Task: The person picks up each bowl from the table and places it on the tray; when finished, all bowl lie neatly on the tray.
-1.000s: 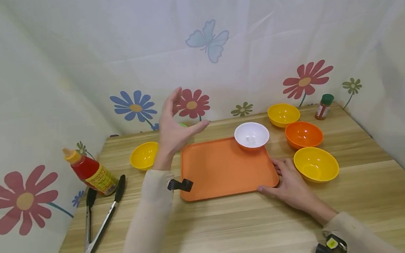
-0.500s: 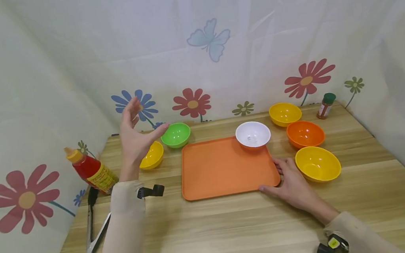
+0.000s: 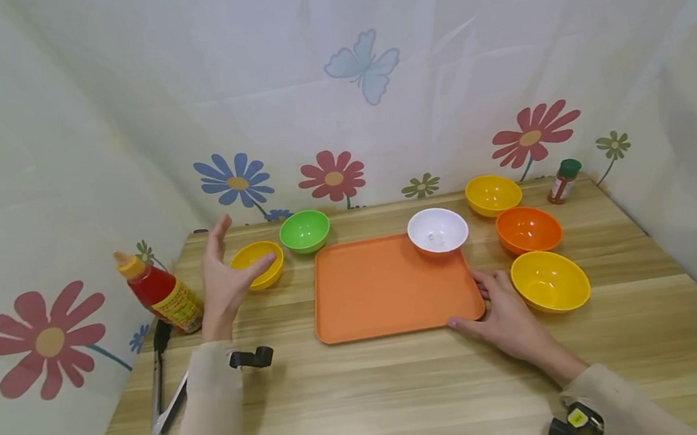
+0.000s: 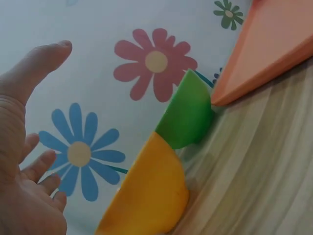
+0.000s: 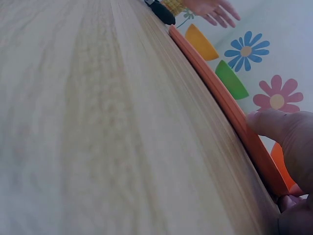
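Observation:
My left hand (image 3: 224,289) is raised with its fingers spread and thumb extended, holding nothing. It is between the sauce bottle (image 3: 167,296) and a yellow bowl (image 3: 254,253), and its thumb overlaps that bowl in the head view. Behind that bowl stands a green bowl (image 3: 304,232), also seen in the left wrist view. My right hand (image 3: 506,318) grips the near right corner of an orange tray (image 3: 379,293). In the right wrist view the thumb (image 5: 269,125) presses the tray's edge, fingers curled at the corner. A white bowl (image 3: 438,229) sits at the tray's far right corner.
On the right stand a yellow bowl (image 3: 493,194), an orange bowl (image 3: 529,228) and a nearer yellow bowl (image 3: 550,282), close beside my right hand. A green-capped spice jar (image 3: 564,181) is at the back right. Tongs (image 3: 170,412) lie at the left, partly hidden by my left forearm.
My left hand has moved left from beside the tray's far left corner, then lowered toward the yellow bowl, uncovering the green bowl. My right hand has stayed at the tray's corner.

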`<act>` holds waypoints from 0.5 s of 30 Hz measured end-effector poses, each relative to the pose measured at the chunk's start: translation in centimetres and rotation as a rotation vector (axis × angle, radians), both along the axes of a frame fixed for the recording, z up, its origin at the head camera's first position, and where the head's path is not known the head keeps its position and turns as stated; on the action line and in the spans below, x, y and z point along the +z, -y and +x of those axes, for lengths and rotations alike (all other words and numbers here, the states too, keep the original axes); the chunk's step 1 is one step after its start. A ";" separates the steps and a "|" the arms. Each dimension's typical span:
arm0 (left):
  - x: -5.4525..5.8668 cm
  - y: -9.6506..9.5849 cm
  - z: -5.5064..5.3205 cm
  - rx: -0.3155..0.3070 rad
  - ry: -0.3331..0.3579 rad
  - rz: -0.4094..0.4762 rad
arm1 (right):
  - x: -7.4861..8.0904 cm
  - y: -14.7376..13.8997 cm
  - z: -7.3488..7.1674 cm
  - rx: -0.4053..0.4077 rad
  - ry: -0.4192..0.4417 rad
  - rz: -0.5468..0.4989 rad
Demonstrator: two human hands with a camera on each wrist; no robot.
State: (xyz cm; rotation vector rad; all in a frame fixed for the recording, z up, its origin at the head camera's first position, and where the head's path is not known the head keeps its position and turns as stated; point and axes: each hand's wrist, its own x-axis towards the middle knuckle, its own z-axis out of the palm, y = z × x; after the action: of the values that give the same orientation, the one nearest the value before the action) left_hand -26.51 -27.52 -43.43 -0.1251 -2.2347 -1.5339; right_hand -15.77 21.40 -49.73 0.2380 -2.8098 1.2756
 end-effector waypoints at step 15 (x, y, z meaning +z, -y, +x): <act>-4.5 0.6 -0.7 0.082 0.138 -0.058 | 0.0 0.0 0.0 -0.002 0.003 -0.014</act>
State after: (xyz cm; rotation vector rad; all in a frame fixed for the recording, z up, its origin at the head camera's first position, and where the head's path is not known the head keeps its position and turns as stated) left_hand -27.20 -28.14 -47.89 0.0566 -2.3614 -1.4755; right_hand -15.76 21.36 -49.73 0.2329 -2.8021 1.2954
